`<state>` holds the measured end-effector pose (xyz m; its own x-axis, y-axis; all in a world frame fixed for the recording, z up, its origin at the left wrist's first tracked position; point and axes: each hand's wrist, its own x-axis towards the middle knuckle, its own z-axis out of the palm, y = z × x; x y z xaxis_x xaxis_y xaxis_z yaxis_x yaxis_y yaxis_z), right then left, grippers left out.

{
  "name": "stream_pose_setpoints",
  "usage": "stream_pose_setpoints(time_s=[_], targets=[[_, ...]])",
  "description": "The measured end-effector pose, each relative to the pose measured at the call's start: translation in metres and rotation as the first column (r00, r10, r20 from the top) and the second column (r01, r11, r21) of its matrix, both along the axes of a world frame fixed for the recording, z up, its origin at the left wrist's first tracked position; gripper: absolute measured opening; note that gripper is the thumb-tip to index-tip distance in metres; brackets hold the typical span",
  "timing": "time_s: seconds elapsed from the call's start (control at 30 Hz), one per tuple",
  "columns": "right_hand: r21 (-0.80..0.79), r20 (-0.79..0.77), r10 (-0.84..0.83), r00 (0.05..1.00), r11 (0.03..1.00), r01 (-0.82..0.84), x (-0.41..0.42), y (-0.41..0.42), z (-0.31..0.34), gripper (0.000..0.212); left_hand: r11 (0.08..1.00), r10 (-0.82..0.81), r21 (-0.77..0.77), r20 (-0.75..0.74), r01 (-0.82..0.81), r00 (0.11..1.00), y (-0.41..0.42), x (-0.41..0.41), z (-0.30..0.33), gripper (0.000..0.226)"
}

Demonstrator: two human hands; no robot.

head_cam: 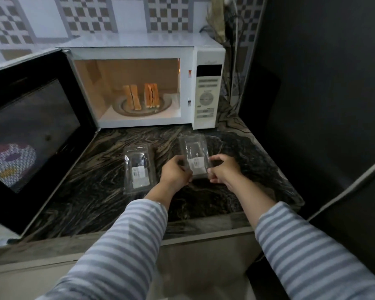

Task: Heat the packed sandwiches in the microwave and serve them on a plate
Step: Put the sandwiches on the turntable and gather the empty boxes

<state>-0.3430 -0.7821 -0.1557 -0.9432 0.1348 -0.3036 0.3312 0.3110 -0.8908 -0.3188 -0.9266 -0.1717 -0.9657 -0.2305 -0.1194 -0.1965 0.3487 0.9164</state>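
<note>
- Our fingers (183,167) on left hand (176,171) and right hand (222,168) are gripping an empty clear pack (194,156) over the counter (95,191).
- Two sandwiches (142,96) are standing inside the open microwave (139,87).

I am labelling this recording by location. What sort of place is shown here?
Most likely a home kitchen corner. A white microwave stands open on a dark marbled stone counter, with sandwiches inside, and a patterned tiled wall runs behind it.
</note>
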Motion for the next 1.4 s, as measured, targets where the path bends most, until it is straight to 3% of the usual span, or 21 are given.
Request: stream_pose_setpoints(time_s=[0.17, 0.27, 0.5, 0.63, 0.73, 0.83, 0.93, 1.03, 1.4], targets=[[-0.032, 0.014, -0.015, 1.000, 0.999, 0.015, 0.014, -0.004, 0.002, 0.033, 0.998, 0.009, -0.063, 0.005, -0.009, 1.000, -0.001, 0.010, 0.000, 0.035], [0.022, 0.004, -0.013, 1.000, 1.000, 0.013, 0.018, -0.006, 0.003, 0.033, 0.982, -0.036, -0.184, 0.001, 0.036, 0.999, -0.003, 0.018, 0.004, 0.038], [0.370, -0.087, 0.153, 0.984, 0.922, -0.111, 0.028, -0.003, 0.005, 0.026, 0.793, -0.096, -0.602, 0.027, 0.093, 0.995, -0.011, 0.046, 0.029, 0.041], [0.534, -0.201, 0.136, 0.970, 0.845, -0.008, 0.025, -0.012, 0.010, 0.035, 0.700, -0.044, -0.711, -0.132, -0.064, 0.990, -0.015, 0.054, 0.041, 0.032], [0.496, -0.309, 0.157, 0.938, 0.868, 0.018, 0.024, -0.021, 0.011, 0.050, 0.664, -0.030, -0.704, -0.362, -0.252, 0.932, -0.028, 0.056, 0.043, 0.027], [0.493, -0.333, 0.251, 0.909, 0.868, -0.059, 0.023, -0.030, 0.008, 0.069, 0.552, 0.086, -0.707, -0.480, -0.442, 0.873, -0.047, 0.057, 0.034, 0.039], [0.518, -0.299, 0.292, 0.908, 0.849, -0.102, 0.023, -0.038, 0.000, 0.077, 0.610, 0.212, -0.662, -0.394, -0.436, 0.894, -0.058, 0.057, 0.022, 0.061], [0.559, -0.307, 0.301, 0.903, 0.825, -0.085, 0.025, -0.045, -0.010, 0.080, 0.705, 0.216, -0.619, -0.277, -0.346, 0.936, -0.060, 0.055, 0.011, 0.076], [0.531, -0.412, 0.250, 0.876, 0.848, 0.007, 0.029, -0.050, -0.019, 0.081, 0.712, 0.252, -0.595, -0.280, -0.373, 0.926, -0.061, 0.059, 0.002, 0.075]])
